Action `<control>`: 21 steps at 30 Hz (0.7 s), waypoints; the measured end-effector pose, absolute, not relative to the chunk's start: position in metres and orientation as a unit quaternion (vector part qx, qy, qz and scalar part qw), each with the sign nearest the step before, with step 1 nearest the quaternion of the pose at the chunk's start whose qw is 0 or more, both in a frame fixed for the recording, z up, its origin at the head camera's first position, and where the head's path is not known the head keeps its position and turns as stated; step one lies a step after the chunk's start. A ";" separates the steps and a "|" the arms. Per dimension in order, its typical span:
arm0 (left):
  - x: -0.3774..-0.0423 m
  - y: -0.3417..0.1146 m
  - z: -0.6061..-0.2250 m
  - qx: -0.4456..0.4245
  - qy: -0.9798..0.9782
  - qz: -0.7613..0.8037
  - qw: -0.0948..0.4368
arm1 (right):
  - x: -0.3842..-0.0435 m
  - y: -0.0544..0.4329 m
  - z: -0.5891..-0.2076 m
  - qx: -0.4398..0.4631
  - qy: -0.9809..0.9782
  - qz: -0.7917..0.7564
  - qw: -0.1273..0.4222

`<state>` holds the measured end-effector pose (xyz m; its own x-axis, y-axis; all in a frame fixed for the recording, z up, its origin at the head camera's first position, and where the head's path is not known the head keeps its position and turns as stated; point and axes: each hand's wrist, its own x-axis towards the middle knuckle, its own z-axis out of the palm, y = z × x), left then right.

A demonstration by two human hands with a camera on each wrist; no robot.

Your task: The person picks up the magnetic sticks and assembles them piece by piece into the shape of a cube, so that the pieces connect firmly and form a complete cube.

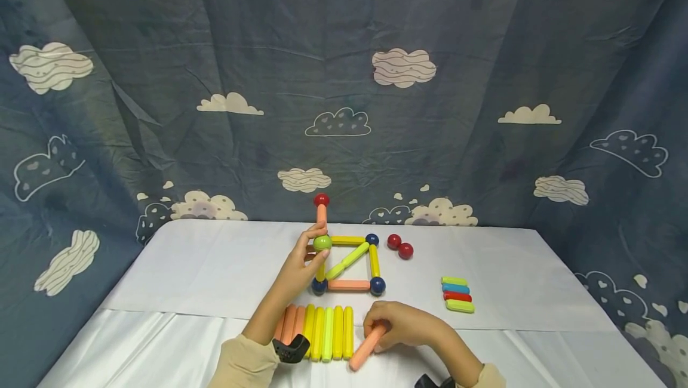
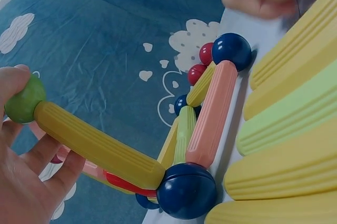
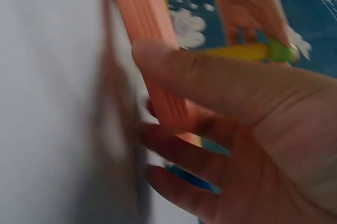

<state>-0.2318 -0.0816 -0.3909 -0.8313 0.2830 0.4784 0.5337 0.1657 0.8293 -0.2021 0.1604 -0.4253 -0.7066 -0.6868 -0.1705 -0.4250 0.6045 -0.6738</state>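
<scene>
Two hands, left (image 1: 294, 265) pinching green ball (image 1: 322, 242), right (image 1: 405, 323) gripping peach stick (image 1: 365, 352), white-clothed table (image 1: 500, 292) below, cloud-print curtain (image 1: 290, 65) behind

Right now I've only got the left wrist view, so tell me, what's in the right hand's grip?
Observer: The right hand holds a ribbed salmon stick.
Operator: Does that row of sticks have only yellow and lime ones?
Observer: No, salmon sticks lie at its left end.
Operator: Anything on the right side of the table?
Observer: Yes, four short sticks: two lime, one blue, one red.
</scene>
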 end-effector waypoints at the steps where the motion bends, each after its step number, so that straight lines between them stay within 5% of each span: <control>1: -0.232 -0.081 -0.391 -0.269 -0.757 -0.585 0.107 | -0.204 0.163 -0.423 -0.312 0.865 -0.325 0.220; 5: -0.231 -0.081 -0.391 -0.265 -0.762 -0.581 0.106 | -0.211 0.168 -0.412 -0.288 0.868 -0.364 0.177; 13: -0.231 -0.081 -0.390 -0.264 -0.762 -0.581 0.105 | -0.226 0.150 -0.396 -0.201 0.882 -0.423 -0.047; 21: -0.229 -0.080 -0.390 -0.268 -0.758 -0.585 0.108 | -0.239 0.133 -0.384 -0.182 0.889 -0.402 -0.125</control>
<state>-0.2293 -0.0797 -0.3895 -0.8330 0.2791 0.4778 0.5329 0.1722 0.8285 -0.2388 0.1330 -0.3839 -0.9026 -0.2228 0.3684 -0.4238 0.6103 -0.6693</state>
